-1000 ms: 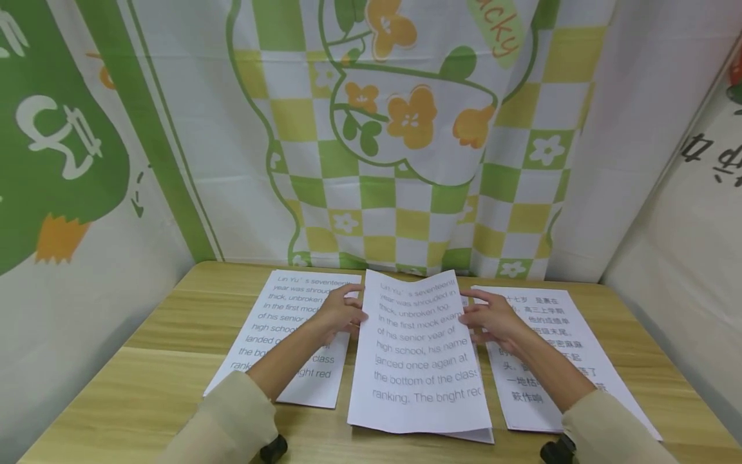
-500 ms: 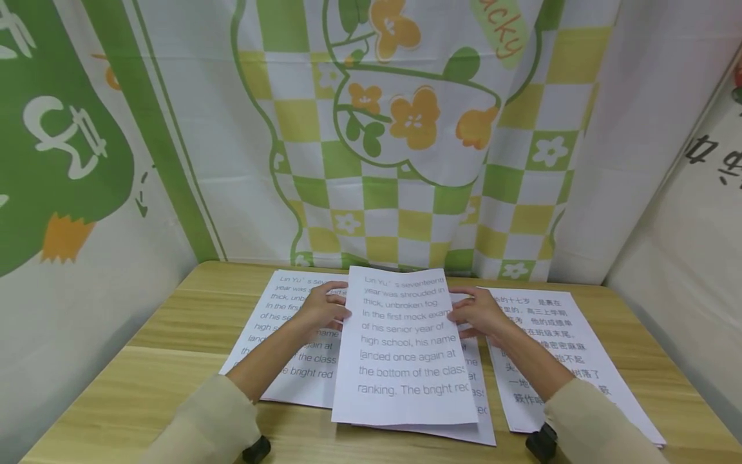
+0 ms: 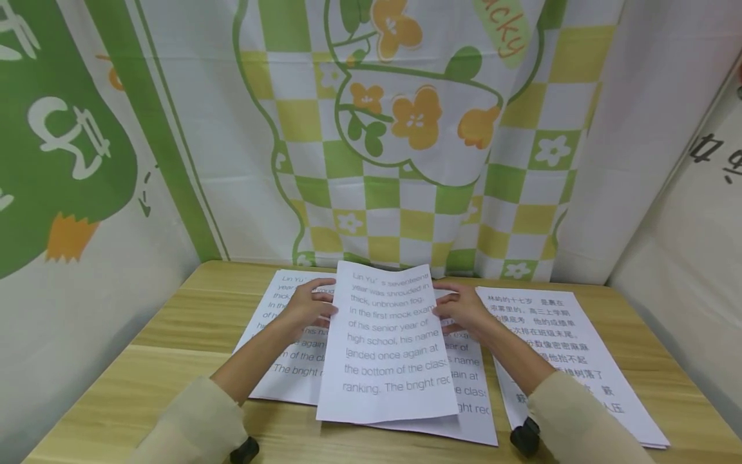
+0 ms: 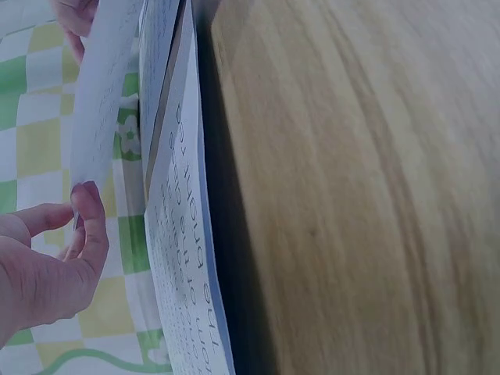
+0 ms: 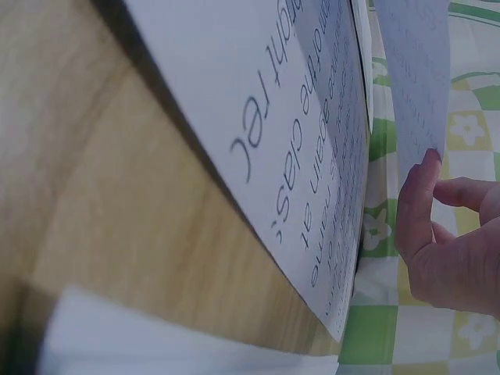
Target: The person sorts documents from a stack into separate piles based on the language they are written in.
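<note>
Between both hands a printed sheet of paper (image 3: pixel 388 348) with English text is held up above the table. My left hand (image 3: pixel 307 306) pinches its left edge between thumb and fingers, as the left wrist view also shows. On the opposite edge, my right hand (image 3: pixel 464 309) pinches it the same way. Under the raised sheet lies the middle paper stack (image 3: pixel 475 412), mostly covered, with the same English text. To the left is another English-text stack (image 3: pixel 284 380), partly hidden by the left hand and the held sheet.
A stack with Chinese text (image 3: pixel 626 393) lies at the right of the wooden table (image 3: pixel 145 386), partly under the right forearm. A patterned curtain (image 3: pixel 406 219) hangs behind the table's back edge, with printed fabric at both sides.
Both hands have carried the held sheet leftward from over the middle stack. More of the middle stack now shows on the right, and less of the left stack is visible.
</note>
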### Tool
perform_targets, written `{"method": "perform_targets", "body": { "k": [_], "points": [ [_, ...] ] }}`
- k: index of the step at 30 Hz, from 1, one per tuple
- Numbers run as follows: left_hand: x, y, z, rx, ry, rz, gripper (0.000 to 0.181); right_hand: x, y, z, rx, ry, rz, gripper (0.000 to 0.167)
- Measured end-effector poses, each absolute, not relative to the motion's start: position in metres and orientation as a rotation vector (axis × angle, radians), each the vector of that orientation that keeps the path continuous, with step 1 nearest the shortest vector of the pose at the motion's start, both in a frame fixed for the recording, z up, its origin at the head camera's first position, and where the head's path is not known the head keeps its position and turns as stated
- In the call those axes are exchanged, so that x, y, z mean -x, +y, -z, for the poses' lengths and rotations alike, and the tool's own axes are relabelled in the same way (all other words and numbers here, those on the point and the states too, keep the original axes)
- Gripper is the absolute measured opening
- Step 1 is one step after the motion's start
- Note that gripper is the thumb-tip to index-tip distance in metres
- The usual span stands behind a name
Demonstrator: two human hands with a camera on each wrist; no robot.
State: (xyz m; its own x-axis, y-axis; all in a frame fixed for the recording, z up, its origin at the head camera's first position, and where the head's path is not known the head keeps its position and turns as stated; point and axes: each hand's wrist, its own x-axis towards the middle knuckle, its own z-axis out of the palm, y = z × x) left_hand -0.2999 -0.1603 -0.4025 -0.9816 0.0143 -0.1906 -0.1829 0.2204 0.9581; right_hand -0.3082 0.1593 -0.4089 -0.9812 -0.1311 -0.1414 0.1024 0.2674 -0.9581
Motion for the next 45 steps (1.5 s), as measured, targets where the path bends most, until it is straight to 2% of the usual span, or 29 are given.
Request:
{"method": "perform_targets", "body": {
  "k": [16,45],
  "points": [
    [0.298,-0.193,0.410,0.161,2.368,-1.843,0.057,0.311,0.129,0.414,0.072,2.202,1.866,0.068],
    [0.295,-0.235,0.406,0.300,2.460,-1.852,0.051,0.312,0.069,0.430,0.059,2.095,1.890,0.077]
  ]
}}
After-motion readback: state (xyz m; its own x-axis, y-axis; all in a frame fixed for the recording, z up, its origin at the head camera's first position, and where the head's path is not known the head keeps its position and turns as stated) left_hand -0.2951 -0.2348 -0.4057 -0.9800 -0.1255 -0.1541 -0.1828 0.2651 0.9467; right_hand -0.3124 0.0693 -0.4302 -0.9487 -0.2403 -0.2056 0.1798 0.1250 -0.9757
